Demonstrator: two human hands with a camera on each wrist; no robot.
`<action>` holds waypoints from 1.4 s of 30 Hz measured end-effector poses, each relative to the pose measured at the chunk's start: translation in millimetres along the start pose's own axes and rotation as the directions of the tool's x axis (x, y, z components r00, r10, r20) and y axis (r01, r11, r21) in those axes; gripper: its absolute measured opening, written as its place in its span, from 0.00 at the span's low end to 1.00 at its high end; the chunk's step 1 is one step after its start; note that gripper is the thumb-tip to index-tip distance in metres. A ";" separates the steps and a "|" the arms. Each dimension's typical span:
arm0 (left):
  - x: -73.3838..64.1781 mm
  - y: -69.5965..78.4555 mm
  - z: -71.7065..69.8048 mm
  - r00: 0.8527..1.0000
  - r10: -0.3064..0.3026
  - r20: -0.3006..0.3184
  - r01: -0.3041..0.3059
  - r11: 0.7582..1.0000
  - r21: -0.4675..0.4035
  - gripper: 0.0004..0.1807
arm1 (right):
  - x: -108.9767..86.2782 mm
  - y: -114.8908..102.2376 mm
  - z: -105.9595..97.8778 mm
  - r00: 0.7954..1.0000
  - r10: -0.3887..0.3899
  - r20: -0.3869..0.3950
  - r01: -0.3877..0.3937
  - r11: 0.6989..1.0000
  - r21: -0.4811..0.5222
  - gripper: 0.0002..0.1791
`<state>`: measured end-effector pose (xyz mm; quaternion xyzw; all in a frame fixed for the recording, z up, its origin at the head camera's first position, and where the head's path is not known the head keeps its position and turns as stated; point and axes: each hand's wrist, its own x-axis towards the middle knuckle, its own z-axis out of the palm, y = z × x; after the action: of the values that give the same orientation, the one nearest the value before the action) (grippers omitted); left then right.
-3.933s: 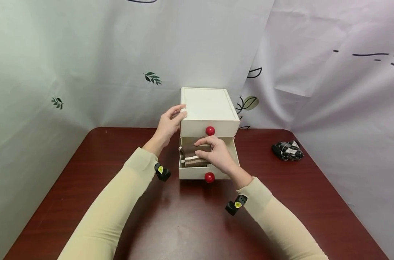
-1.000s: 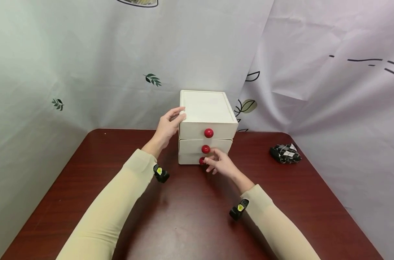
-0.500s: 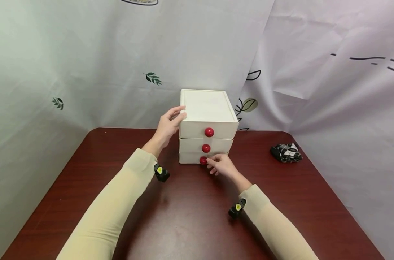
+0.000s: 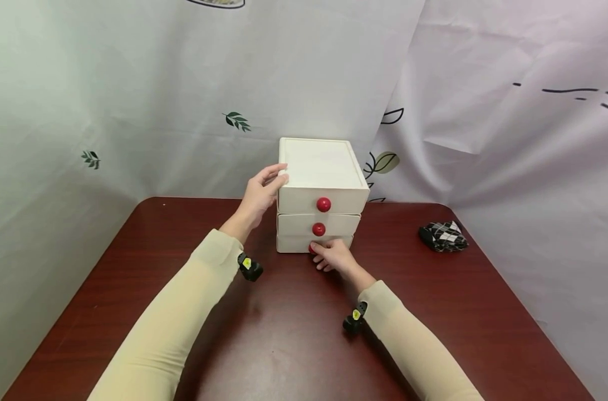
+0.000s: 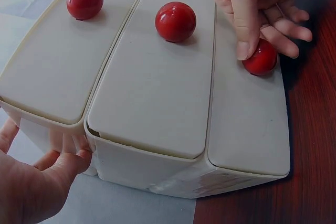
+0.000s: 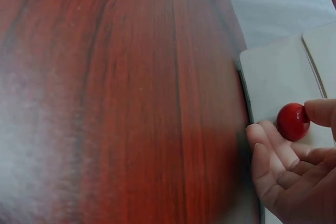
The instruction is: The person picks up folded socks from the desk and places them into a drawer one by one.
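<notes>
A white three-drawer cabinet (image 4: 324, 164) with a round red knob on each drawer stands at the back of the table, all its drawers closed. My left hand (image 4: 256, 196) rests against the cabinet's upper left side, fingertips at the top edge. At the bottom drawer, my right hand (image 4: 338, 257) pinches the lowest red knob (image 5: 265, 61) between thumb and fingers, its other fingers loosely bent below. The middle knob (image 5: 176, 22) and the top knob (image 5: 85, 1) are untouched. The drawers' contents are hidden.
A folded black, grey and white argyle cloth item (image 4: 444, 236) lies at the right of the dark red-brown wooden table (image 4: 284, 345). A pale printed curtain (image 4: 184, 83) hangs close behind the cabinet and along both sides.
The drawer that stood pulled out with a brown striped cloth in it has been pushed in. My right hand has moved down from it to the lowest knob. My left hand has stayed put.
</notes>
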<state>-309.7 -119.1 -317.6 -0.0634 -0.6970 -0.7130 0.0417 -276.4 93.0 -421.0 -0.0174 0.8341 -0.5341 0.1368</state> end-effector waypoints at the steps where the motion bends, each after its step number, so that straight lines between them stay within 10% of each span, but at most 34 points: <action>1: 0.1 0.0 -0.1 1.000 0.000 -0.001 0.000 1.000 0.001 0.22 | -0.2 -0.3 0.5 1.000 -0.002 -0.004 0.002 1.000 0.006 0.19; 31: 0.9 1.1 0.2 1.000 0.014 0.003 -0.014 1.000 0.004 0.22 | -4.5 0.8 17.5 0.990 -0.024 -0.140 0.034 0.997 0.071 0.19; 42: 0.1 2.3 -0.5 1.000 0.005 -0.008 -0.005 1.000 0.000 0.23 | -40.7 6.4 16.8 0.998 -0.035 -0.061 0.038 0.998 0.047 0.19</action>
<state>-309.4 -119.7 -315.3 -0.0621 -0.6967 -0.7132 0.0461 -232.4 88.0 -424.8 -0.0133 0.8243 -0.5566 0.1025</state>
